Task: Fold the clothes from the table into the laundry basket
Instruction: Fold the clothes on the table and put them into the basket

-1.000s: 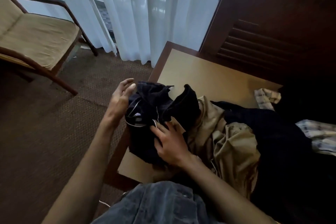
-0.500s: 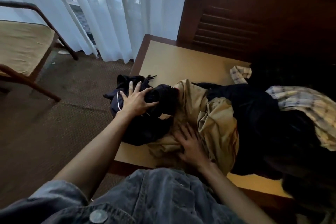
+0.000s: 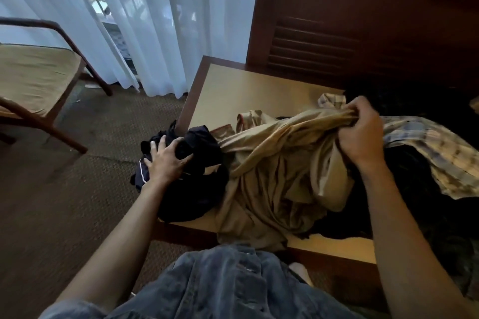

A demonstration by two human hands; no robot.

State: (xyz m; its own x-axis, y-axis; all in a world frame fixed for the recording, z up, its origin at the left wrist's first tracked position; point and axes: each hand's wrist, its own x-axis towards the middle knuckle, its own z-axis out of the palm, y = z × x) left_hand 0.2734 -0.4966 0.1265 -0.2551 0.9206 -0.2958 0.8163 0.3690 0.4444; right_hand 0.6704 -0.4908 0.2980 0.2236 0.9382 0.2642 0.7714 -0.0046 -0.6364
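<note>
A pile of clothes lies on the wooden table (image 3: 241, 85). My left hand (image 3: 166, 160) presses down on a crumpled dark navy garment (image 3: 197, 189) with white piping at the table's left edge, fingers spread over it. My right hand (image 3: 363, 132) is closed on a bunched fold of a tan garment (image 3: 274, 176) and holds it lifted above the pile; the rest of the tan cloth drapes down toward the table's near edge. A plaid shirt (image 3: 435, 153) and dark clothes (image 3: 414, 202) lie to the right. No laundry basket is visible.
A wooden armchair (image 3: 39, 80) with a tan cushion stands on the woven carpet at left. White curtains (image 3: 145, 21) hang behind the table. A dark louvred wooden door (image 3: 337, 33) stands at the back right. My denim-clad torso (image 3: 220, 285) is at the bottom.
My right hand left the low front of the tan garment, grabbed it higher up and pulled it up and to the right. My left hand stays pressed on the navy garment.
</note>
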